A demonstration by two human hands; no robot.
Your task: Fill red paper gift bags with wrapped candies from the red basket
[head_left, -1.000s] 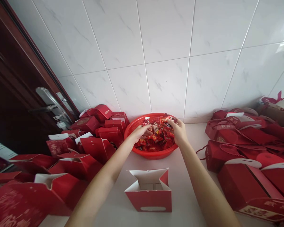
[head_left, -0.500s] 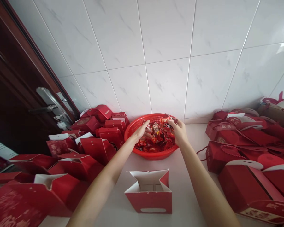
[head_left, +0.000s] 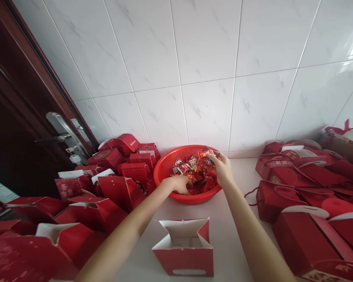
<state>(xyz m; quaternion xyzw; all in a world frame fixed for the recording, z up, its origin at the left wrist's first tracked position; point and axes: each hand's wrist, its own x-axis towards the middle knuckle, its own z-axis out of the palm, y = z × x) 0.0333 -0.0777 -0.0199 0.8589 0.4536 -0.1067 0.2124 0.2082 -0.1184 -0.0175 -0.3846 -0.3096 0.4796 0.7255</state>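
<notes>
— Where does everything sit?
— The basket [head_left: 164, 172] of sweets [head_left: 198, 166] stands at the wall, behind the open box [head_left: 184, 250] on my desk [head_left: 226, 231]. Both my hands [head_left: 181, 183] are in the basket.
— And beside it?
— Folded boxes [head_left: 120, 172] left, handled boxes [head_left: 297, 188] right

One basket [head_left: 164, 172], two hands [head_left: 223, 170]

the left hand [head_left: 181, 183] has dropped from the far candies to the red basket's [head_left: 164, 166] near rim, fingers curled.
</notes>
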